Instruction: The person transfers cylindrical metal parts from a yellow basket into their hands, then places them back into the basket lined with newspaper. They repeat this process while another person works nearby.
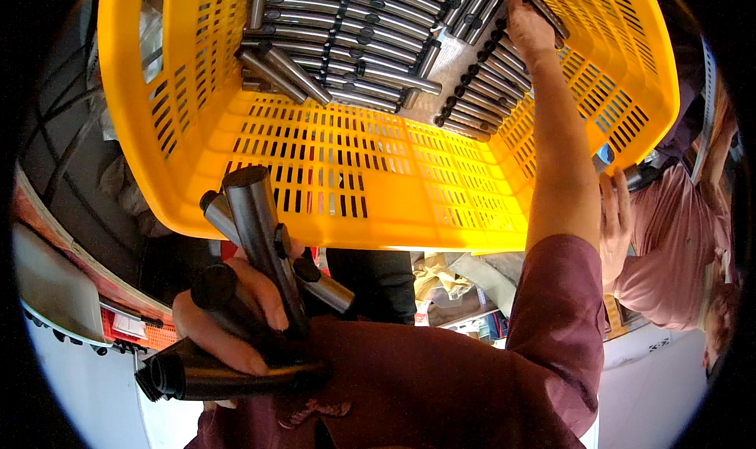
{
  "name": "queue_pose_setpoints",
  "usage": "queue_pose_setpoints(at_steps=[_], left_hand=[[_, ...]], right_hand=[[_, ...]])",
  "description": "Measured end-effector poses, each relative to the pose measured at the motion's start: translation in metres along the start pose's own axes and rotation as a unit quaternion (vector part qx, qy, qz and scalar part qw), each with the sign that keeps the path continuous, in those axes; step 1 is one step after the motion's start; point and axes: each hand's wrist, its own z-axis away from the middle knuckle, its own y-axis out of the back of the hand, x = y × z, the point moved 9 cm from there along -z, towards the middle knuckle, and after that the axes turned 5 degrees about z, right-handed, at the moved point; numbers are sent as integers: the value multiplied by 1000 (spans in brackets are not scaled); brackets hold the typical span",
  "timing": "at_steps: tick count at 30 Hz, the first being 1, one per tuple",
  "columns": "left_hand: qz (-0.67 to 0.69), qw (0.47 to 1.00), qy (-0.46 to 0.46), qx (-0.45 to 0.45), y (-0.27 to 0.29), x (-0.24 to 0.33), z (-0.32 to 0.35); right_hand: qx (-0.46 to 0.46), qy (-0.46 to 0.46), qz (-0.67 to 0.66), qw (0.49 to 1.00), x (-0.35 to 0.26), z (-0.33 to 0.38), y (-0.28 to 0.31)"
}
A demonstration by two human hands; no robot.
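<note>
My left hand (228, 315) is wrapped around several dark metal tubes with black end caps, which point in different directions. One thick tube (256, 220) stands up out of the grip, and another dark tube (228, 378) lies across below the fingers. My right hand (529, 30) reaches deep into a yellow plastic basket (394, 232), at its right side. Its fingers are closed at a dark metal tube (547, 12) by the basket wall; the fingertips are partly hidden. Rows of shiny tubes (386, 35) cover the basket floor, with a shorter row (492, 87) at the right.
A few tubes (287, 71) lie slanted over the rows on the left. Another person's hand (616, 220) is near the basket's right side, beside a person in pink clothing (669, 244). A red-orange crate (142, 331) stands at the lower left.
</note>
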Motion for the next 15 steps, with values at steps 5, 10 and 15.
queue_pose_setpoints(at_steps=[5, 10, 15], left_hand=[[40, 999, -15, -23, 3, -3, 20], [39, 991, -78, -101, 7, 3, 8], [-2, 998, -25, -50, 4, 9, 10]], right_hand=[[-22, -37, -10, 999, 3, 3, -3], [20, -23, -87, 996, 8, 14, 10], [-1, -79, -125, 989, 7, 18, 25]])
